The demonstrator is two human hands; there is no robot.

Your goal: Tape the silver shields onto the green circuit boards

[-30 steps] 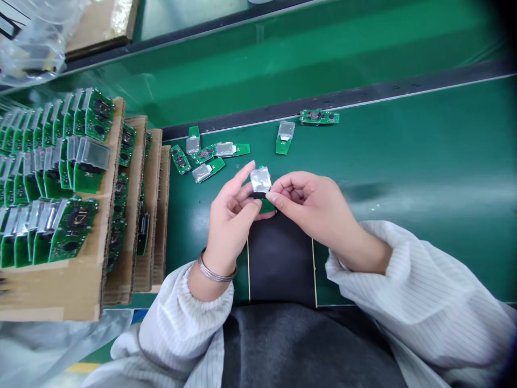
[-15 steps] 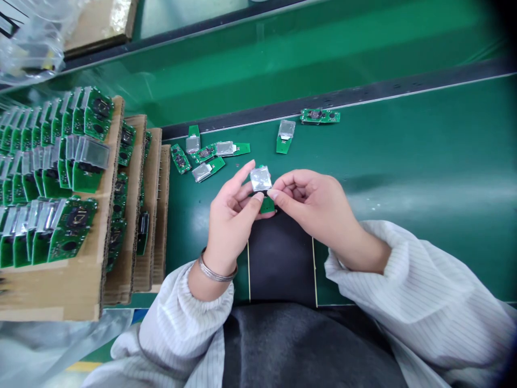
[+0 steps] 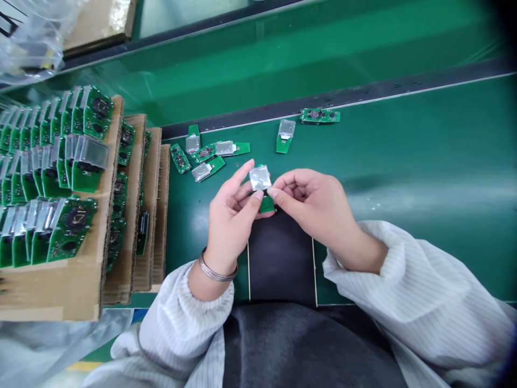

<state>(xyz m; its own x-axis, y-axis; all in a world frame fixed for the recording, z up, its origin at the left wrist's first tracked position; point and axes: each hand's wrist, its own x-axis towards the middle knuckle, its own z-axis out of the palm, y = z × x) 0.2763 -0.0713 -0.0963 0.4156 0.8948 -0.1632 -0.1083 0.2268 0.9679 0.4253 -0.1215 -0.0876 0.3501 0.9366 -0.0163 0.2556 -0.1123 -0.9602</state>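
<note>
A small green circuit board [image 3: 266, 204] with a shiny silver screen [image 3: 260, 178] is held above the top end of a black mat [image 3: 281, 264]. My left hand [image 3: 234, 215] grips the board from the left, thumb on its front near the lower edge of the screen. From the right, my right hand [image 3: 313, 202] pinches at the same spot, thumb and index finger together by the screen's lower right corner. Those fingertips hide whatever lies between them. Behind my hands, several similar boards lie loose, one of them [image 3: 285, 136] with its screen side up.
Cardboard sheets [image 3: 91, 237] holding rows of upright boards stand at the left. A dark ledge [image 3: 363, 102] runs along the back of the green table [image 3: 424, 188]. Clear plastic wrap [image 3: 36, 37] and a cardboard piece [image 3: 99, 27] are at the far left.
</note>
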